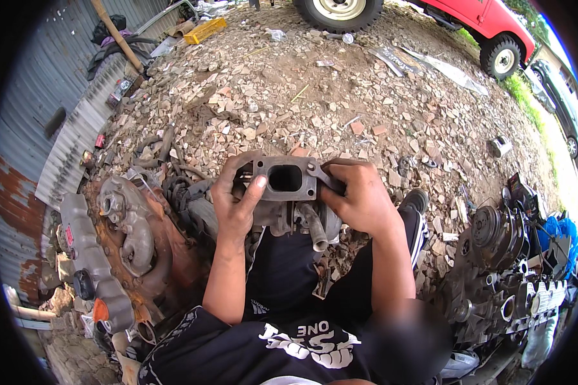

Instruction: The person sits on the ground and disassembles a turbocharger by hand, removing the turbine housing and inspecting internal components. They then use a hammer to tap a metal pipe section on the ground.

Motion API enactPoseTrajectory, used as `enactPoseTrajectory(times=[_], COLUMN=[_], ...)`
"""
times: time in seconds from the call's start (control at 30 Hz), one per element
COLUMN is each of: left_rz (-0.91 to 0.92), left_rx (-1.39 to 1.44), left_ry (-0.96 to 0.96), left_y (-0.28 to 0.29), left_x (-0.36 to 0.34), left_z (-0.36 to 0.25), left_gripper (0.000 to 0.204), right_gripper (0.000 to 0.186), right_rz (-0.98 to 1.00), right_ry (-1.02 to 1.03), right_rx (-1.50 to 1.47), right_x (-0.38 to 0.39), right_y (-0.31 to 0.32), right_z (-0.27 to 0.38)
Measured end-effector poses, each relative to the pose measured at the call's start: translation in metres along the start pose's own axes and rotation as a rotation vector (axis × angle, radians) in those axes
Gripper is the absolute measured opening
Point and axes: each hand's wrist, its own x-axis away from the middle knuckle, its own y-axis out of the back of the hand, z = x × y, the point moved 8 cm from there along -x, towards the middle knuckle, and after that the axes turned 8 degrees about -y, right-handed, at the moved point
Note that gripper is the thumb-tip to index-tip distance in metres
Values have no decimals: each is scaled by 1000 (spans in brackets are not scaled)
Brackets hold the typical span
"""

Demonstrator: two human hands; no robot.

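A grey, dirty turbocharger (273,215) is held up in front of my legs. Its flat flange (259,187) faces up, with a rectangular port in the middle and holes at its corners. A short pipe (315,231) sticks out below it. My left hand (234,192) grips the left side, its thumb on the flange edge. My right hand (359,196) is closed at the right side, around a dark bar like a spanner (324,174) that meets the flange's upper right corner. The fingertips of my right hand are partly hidden.
Rusty engine parts, including a curved manifold (138,237) and a long grey cover (90,250), lie at my left. An engine block (514,301) is at my right. Broken stone and tile cover the ground (237,109). A red vehicle (462,16) stands farther off.
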Motion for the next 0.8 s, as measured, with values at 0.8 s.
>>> enactPoseTrajectory(times=[0.8], left_rz=[1], left_rx=[58], left_ry=[39], left_y=[-3], left_x=[1], left_z=[3], left_gripper=[41], right_gripper=[23], right_rz=[-110], right_ry=[53], right_rx=[-26], right_x=[2], right_y=[-2], right_z=[-8])
